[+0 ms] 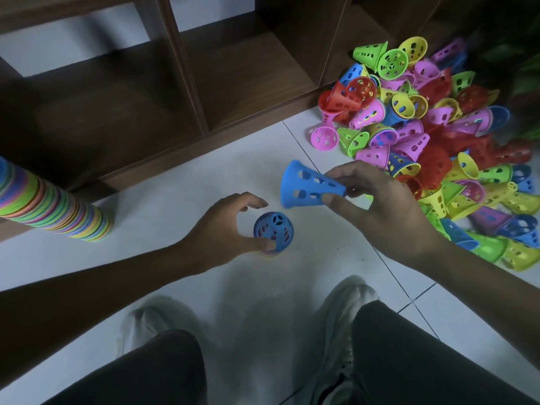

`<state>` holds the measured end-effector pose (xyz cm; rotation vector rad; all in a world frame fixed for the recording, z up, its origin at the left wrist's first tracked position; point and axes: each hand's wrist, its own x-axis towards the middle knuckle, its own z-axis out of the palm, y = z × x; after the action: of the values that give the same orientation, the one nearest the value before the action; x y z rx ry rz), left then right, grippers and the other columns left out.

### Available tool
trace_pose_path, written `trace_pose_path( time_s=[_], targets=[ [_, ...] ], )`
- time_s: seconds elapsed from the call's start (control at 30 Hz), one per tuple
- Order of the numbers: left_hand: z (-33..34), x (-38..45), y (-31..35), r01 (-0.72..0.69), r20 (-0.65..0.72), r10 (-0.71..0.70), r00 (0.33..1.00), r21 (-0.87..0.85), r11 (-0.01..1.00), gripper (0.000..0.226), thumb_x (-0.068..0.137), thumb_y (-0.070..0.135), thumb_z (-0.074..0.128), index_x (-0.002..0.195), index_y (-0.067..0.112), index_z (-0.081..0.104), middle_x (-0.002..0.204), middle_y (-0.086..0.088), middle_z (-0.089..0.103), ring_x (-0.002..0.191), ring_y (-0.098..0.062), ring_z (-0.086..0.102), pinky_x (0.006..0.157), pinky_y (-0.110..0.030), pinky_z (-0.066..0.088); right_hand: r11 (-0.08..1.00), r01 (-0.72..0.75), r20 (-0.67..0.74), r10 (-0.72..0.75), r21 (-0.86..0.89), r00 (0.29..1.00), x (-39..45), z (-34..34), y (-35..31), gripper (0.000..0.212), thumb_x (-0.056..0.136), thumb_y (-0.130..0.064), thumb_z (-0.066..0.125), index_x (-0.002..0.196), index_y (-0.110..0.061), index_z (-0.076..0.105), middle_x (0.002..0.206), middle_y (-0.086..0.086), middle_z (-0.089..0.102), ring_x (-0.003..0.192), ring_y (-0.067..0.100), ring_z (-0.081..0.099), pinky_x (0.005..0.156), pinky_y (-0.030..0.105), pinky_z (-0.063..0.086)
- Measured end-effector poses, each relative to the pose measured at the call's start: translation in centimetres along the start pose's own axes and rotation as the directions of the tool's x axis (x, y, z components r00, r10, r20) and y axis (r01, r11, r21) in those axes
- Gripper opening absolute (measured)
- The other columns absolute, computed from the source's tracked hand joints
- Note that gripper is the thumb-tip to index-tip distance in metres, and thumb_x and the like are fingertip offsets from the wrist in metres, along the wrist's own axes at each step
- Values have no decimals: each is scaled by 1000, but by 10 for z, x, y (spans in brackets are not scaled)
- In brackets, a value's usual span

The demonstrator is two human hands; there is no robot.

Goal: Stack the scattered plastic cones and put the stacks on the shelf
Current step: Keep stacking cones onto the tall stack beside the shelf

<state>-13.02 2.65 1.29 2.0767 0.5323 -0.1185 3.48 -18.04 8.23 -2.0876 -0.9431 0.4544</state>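
Clearly mid-stack — adding one more cone to a short stack on the floor. Right hand (377, 206) pinching a blue cone (309, 185) by its narrow end, thumb below and fingers above, wide mouth tipped toward nine o'clock and held off the tiles. Left hand (230, 226) curled around the short stack (273, 232), thumb at the near side, fingers arched over the far side; blue top cone seen end-on, with slivers of pink and yellow rims just showing beneath (how many cones under it, hard to tell from straight above).

Held cone at roughly one o'clock from the short stack, near but not touching. Loose pile of cones (438, 147) — pink, yellow, green, red, blue — heaped at two to three o'clock of the right hand, against the foot of the wooden shelf (204, 92). Tall finished stack (52, 203) at nine o'clock, leaning into view beside the shelf's lower edge.

Next move, by judgement: turn the held cone mouth-down, line it over the blue tip, and press until seated, with the left hand steadying the base. Main risk a skewed landing, jamming the rim or tipping the stack. Shelf compartments dark, apparently without any stack inside yet.
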Motion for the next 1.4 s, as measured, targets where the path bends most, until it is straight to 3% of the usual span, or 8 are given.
trace_pose_path(
  time_s=[0.2, 0.37, 0.57, 0.8, 0.9, 1.03, 1.23, 1.4],
  targets=[
    [-30, -1, -2, -55, 22, 55, 998, 22, 998, 31, 88, 41, 73, 117, 35, 63, 118, 23, 64, 115, 1, 56, 94, -26, 50, 882, 348, 210, -292, -318, 933, 4, 19, -13, 30, 91, -34, 64, 117, -19, 65, 99, -1, 65, 92, 19, 57, 86, 31, 45],
    [-38, -4, -6, -51, 12, 50, 999, 93, 994, 24, 93, 36, 68, 116, 34, 63, 119, 24, 64, 112, -1, 58, 96, -24, 50, 835, 376, 292, -272, -401, 917, 12, 47, -11, 35, 89, -42, 57, 114, -18, 63, 97, 1, 62, 91, 25, 55, 83, 42, 48],
    [-40, -3, -6, -82, 4, 83, 997, 162, 983, 21, 93, 36, 68, 112, 40, 62, 114, 31, 60, 110, 7, 56, 89, -13, 45, 811, 384, 382, -218, -441, 898, 23, 72, 4, 35, 91, -45, 60, 114, -19, 61, 103, 1, 59, 96, 21, 52, 85, 39, 47],
    [-38, -3, -7, -99, 6, 100, 995, 211, 972, 23, 93, 38, 68, 115, 40, 62, 116, 29, 61, 111, 8, 55, 89, -12, 44, 830, 338, 387, -163, -444, 908, 19, 59, 14, 60, 91, -66, 34, 122, -22, 59, 112, -2, 60, 100, 18, 56, 85, 35, 47],
    [-37, -4, 1, -128, 1, 131, 991, 218, 967, 22, 93, 35, 68, 111, 43, 59, 111, 36, 56, 111, 20, 47, 80, -3, 40, 854, 247, 283, -124, -458, 951, 30, 44, 36, 55, 94, -65, 38, 120, -22, 63, 109, -3, 64, 104, 17, 57, 85, 34, 47],
    [-35, -1, 12, -148, -1, 152, 988, 208, 967, 23, 93, 33, 68, 111, 44, 58, 109, 39, 53, 107, 26, 45, 72, 3, 39, 854, -1, -7, -3, -520, 1000, 65, 10, 103, 33, 97, -36, 60, 120, -13, 64, 115, 12, 65, 113, 34, 55, 92, 42, 48],
    [-21, 12, 24, -140, 10, 140, 990, 149, 979, 19, 94, 38, 66, 109, 46, 57, 110, 35, 57, 101, 9, 57, 76, -5, 42, 714, -394, -219, 330, -579, 918, 93, -40, 180, 49, 93, -38, 61, 133, -10, 52, 132, 21, 51, 126, 41, 43, 101, 48, 40],
    [-15, 25, 34, -175, 22, 174, 985, 134, 975, 17, 93, 38, 66, 110, 40, 63, 109, 27, 64, 108, 5, 57, 84, -16, 51, 679, -480, -196, 455, -556, 869, 102, -49, 201, 62, 92, -51, 60, 139, -14, 45, 134, 19, 47, 128, 39, 38, 102, 47, 37]
  ],
)
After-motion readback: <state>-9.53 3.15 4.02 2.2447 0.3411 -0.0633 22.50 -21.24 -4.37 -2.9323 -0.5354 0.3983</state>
